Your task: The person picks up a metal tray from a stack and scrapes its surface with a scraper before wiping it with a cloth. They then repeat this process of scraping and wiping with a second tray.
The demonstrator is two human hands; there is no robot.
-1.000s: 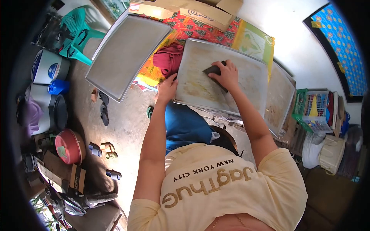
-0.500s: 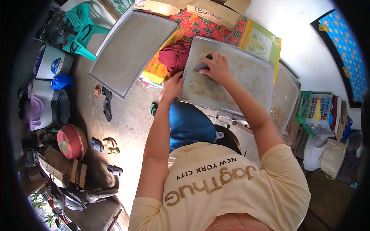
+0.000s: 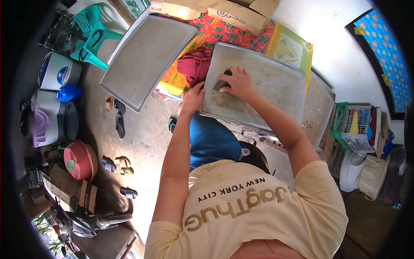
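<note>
The shirt (image 3: 254,222) reads "JagThuG" and "NEW YORK CITY"; a carton (image 3: 88,196), apparently "EUREKA".

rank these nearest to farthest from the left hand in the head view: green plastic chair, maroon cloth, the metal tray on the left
From the left hand:
1. maroon cloth, just beyond the hand on the table
2. left metal tray, farther out to the left
3. green plastic chair, far left, past that tray
</note>
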